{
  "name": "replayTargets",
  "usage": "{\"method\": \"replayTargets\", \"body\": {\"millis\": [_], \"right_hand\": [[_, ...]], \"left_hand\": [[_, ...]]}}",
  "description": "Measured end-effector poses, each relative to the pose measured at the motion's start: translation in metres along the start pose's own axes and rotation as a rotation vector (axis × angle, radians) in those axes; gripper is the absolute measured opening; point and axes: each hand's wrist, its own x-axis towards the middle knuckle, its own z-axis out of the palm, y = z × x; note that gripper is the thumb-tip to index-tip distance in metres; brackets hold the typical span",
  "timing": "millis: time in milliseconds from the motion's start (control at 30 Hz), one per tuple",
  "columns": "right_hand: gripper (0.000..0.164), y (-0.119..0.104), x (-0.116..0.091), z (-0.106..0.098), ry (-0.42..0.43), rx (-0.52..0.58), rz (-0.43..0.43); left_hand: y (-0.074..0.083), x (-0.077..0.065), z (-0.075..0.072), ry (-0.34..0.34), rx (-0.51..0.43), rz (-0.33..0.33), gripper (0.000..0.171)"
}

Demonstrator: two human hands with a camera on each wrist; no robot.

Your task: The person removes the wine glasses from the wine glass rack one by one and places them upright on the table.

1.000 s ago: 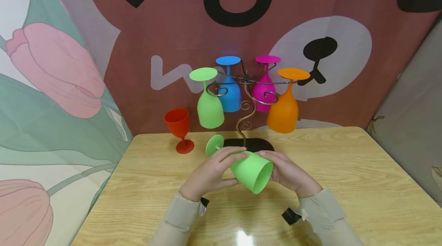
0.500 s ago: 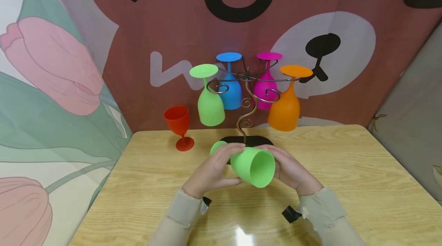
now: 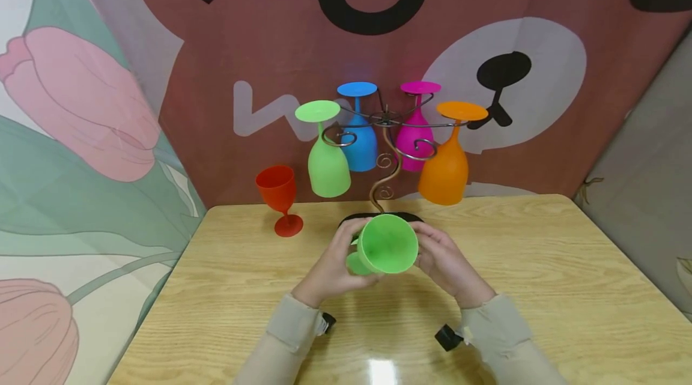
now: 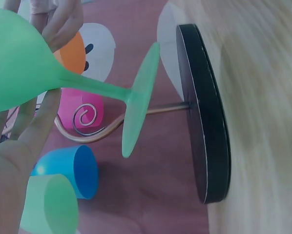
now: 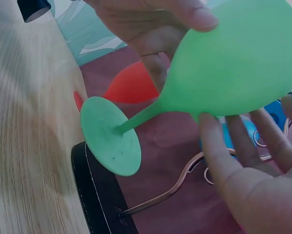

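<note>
A light green plastic goblet (image 3: 389,245) is held above the table, its mouth facing the head camera. My left hand (image 3: 336,262) grips its bowl from the left, thumb below the rim in the head view. On the other side my right hand (image 3: 451,265) holds the bowl with its fingers (image 5: 241,141) against it. The goblet's stem and round foot (image 4: 141,100) show in the left wrist view, near the rack's black base (image 4: 204,117). Behind the hands stands a metal goblet rack (image 3: 386,118), with another green goblet (image 3: 330,169) hanging upside down at its front left.
A blue goblet (image 3: 361,148), a magenta goblet (image 3: 415,142) and an orange goblet (image 3: 444,175) also hang upside down from the rack. Left of it, a red goblet (image 3: 277,188) stands upright on the wooden table (image 3: 551,289). A printed cloth (image 3: 216,60) hangs behind.
Both hands have turned the held green goblet: its mouth pointed to the lower right before and now faces the head camera. The hanging goblets and the red one keep their places.
</note>
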Motion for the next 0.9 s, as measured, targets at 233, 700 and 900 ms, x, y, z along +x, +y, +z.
{"method": "replayTargets", "body": {"millis": [233,700,900], "right_hand": [[0.035,0.005,0.004,0.006,0.002,-0.074,-0.131],[0.042,0.023,0.010,0.016,0.115,-0.308,-0.123],[0.040,0.027,0.016,0.013,0.128,-0.361,-0.075]], "left_hand": [[0.000,0.000,-0.003,0.086,-0.156,-0.091,0.091],[-0.010,-0.006,-0.019,0.069,-0.244,-0.227,0.096],[-0.016,-0.010,-0.024,0.079,-0.229,-0.273,0.099]]}}
